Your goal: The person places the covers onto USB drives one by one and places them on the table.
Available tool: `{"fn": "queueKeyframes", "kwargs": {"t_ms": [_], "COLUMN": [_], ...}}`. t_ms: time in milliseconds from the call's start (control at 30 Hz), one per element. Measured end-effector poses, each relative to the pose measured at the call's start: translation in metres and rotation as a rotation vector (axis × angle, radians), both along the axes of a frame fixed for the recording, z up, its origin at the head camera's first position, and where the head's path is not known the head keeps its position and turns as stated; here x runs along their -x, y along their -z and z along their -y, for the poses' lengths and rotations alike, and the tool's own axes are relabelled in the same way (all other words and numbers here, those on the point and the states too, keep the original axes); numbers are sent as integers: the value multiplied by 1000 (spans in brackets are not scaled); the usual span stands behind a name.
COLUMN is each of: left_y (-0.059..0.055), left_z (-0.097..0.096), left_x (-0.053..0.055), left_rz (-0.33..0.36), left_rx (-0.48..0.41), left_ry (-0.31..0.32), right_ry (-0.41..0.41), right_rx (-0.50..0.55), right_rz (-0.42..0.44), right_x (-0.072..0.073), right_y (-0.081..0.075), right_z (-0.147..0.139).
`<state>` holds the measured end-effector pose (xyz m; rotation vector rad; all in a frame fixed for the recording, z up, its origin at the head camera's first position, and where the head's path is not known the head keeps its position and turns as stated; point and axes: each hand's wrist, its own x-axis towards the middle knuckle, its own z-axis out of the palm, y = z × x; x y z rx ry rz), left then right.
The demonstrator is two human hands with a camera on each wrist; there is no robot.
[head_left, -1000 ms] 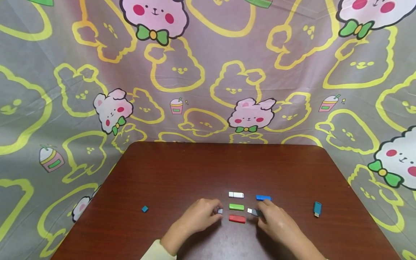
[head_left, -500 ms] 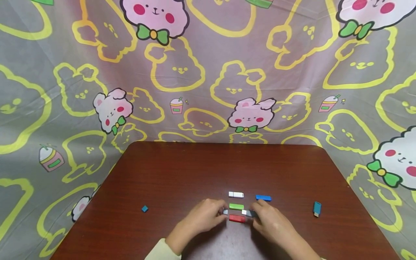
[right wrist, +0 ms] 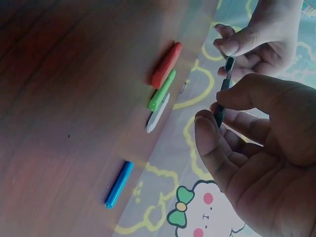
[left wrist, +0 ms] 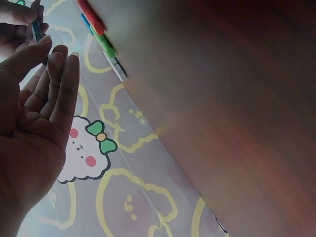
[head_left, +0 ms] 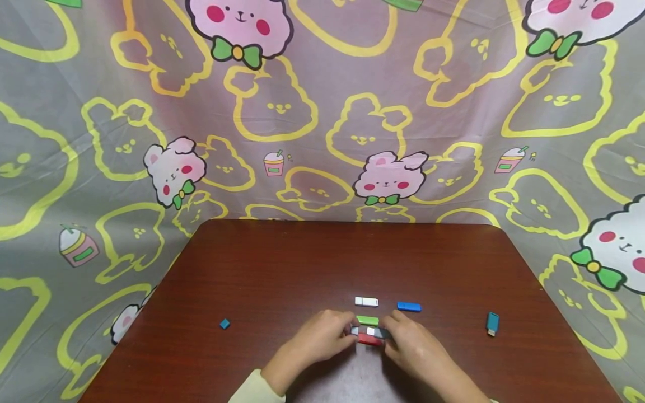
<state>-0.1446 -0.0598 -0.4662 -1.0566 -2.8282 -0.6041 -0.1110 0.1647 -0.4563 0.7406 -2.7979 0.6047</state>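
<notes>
Over the middle of the table, my right hand pinches a dark grey USB stick between thumb and fingers. Its bright metal plug points left. Facing it, my left hand pinches a small grey cap by thumb and fingertips. In the right wrist view the plug's tip is right at the cap's end. Below the two hands' grip lie a green USB stick and a red USB stick, the red one partly covered in the head view. My left fingers mostly hide the cap in the left wrist view.
Behind the green stick lies a white USB stick, with a blue one to its right. A teal USB stick with bare plug lies far right; a small teal cap lies left. Patterned cloth surrounds the table.
My two hands have come closer together, the right moving left with the grey USB stick and the left moving right with the cap. The blue stick now shows fully.
</notes>
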Motion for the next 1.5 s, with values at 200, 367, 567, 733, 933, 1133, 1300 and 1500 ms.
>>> {"fn": "queueKeyframes", "kwargs": {"t_ms": [200,367,567,733,933,1133,1300,1500], "left_y": [1,2,2,0,0,1,2,3], "left_z": [-3,-5,-7,-9,-10,-11,-14,-16], "left_x": [0,0,0,-1,-1,-1,-1,-2], "left_rz": [-3,-24,-39,-22,-13,-34,-43,-62], "left_rx": [13,19,24,31,34,2,-1,9], "left_ry": [8,23,26,19,15,32,40,29], "right_ry": [-17,-22,-33,-43,-39,-36,-39,-54], "right_rx": [7,16,15,21,19,21,25,6], "right_rz": [-35,-17,-27,-82,-94,-66,-77,-138], "right_x": [-1,-2,-2,-3,-3,-4,-4,-3], "right_y": [0,-1,-1,0,0,-1,0,0], "right_z": [3,5,6,7,7,7,8,8]}}
